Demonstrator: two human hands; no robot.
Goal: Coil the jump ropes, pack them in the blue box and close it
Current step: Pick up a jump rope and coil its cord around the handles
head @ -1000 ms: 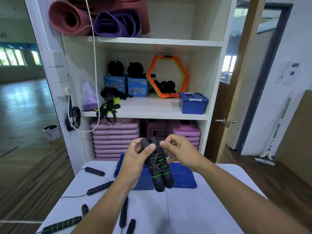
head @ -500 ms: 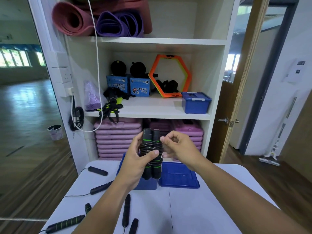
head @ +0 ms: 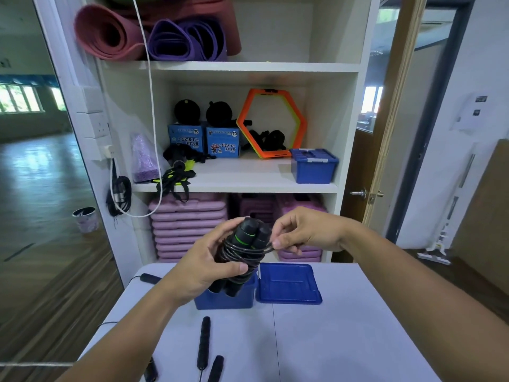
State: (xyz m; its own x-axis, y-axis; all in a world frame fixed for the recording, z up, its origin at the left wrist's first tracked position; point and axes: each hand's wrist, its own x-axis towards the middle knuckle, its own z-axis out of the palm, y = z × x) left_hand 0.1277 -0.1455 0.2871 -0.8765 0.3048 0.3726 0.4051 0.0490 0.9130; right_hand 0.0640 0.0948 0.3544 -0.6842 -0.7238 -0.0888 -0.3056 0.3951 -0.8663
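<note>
Over the tabletop (head: 303,340), the left hand (head: 203,268) grips a wound jump rope (head: 242,252); right hand (head: 305,232) fingers pinch its last loop, which could slip and unravel above the blue box (head: 223,299).

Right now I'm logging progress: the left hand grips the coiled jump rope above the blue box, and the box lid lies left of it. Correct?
Not quite. In the head view the lid lies right of the blue box, not left. The left hand does grip the coiled jump rope above it.

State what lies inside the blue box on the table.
Nothing can be confirmed. The blue box shows only its front wall; the left hand and the coiled jump rope it holds cover the opening. Its lid lies beside it.
</note>
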